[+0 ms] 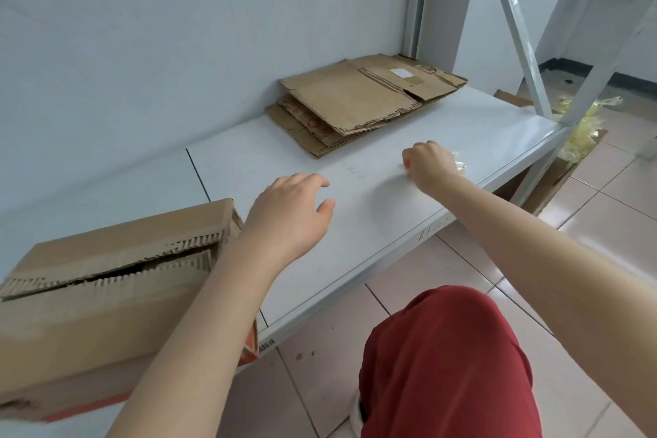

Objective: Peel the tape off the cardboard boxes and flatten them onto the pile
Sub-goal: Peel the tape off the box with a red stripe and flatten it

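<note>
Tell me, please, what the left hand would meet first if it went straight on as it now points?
Most likely the pile of flattened cardboard, at its near edge. The left hand is open above the white shelf, and only bare shelf shows between them, though depth is unclear from one view.

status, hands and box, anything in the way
Left hand open over the shelf, beside the box. Right hand grips a tape wad. Box not flattened; only the hands between it and the pile.
</note>
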